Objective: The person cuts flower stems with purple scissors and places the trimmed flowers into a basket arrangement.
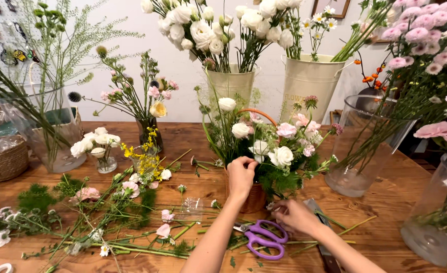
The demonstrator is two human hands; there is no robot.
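Left hand point(241, 177): curled shut among stems of white-and-pink flower arrangement point(264, 144) in woven wicker basket point(256, 198), mid wooden worktop point(385, 202) | Right hand point(294, 215): fingers bent, laid at basket foot, grip not discernible | Purple-handled scissors point(264, 237): laid beside it toward near edge.

Both hands point(241, 177) point(294, 215) extended forward, fingers curled

Two bare forearms show, no sleeves, watch or rings visible; left hand point(241, 177) and right hand point(295, 216) ungloved, fingers point(247, 161) unadorned.
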